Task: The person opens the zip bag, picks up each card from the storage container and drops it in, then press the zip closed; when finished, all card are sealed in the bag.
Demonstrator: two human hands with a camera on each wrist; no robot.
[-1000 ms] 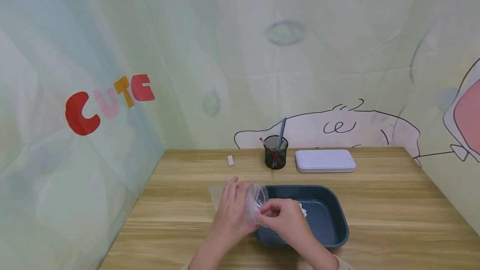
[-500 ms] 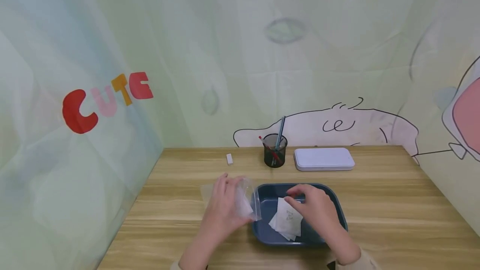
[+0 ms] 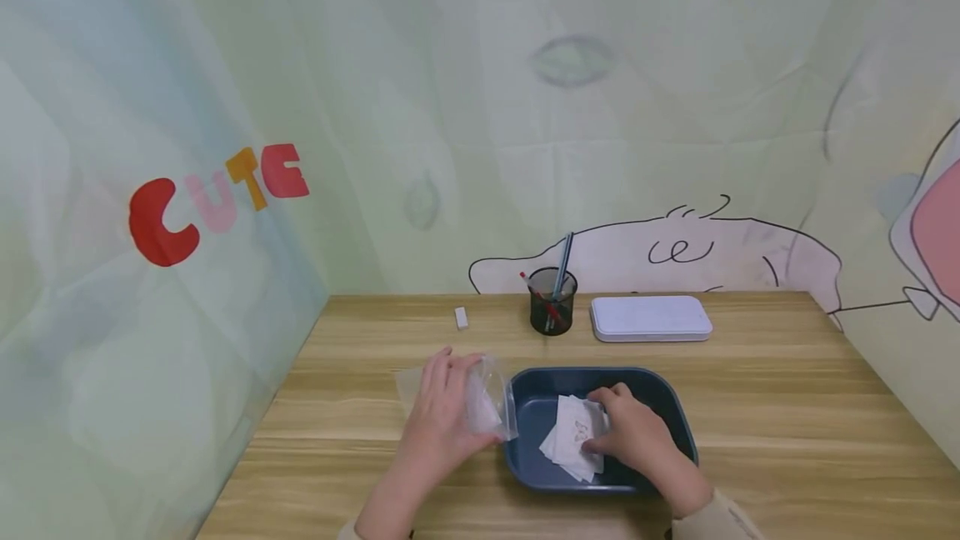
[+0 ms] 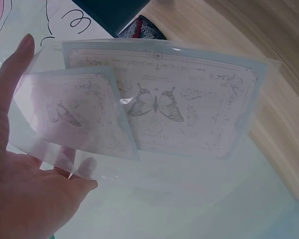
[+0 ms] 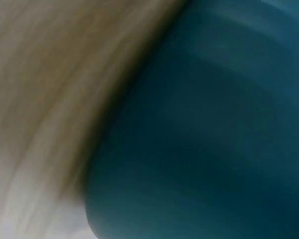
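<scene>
Left hand [image 3: 438,413] grips the bag [image 3: 491,402]; right hand [image 3: 633,432] curls round cards [image 3: 572,430] (loosely fanned) in the tray [image 3: 529,419], so several may cling.

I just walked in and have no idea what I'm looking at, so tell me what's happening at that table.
A person's left hand holds a clear bag, with printed papers inside it, by the left end of a dark blue tray. The right hand is in the tray, fingertips at the right side of a loose pile of white papers; whether it grips any is unclear. A pen cup and a white case stand behind the tray.
</scene>
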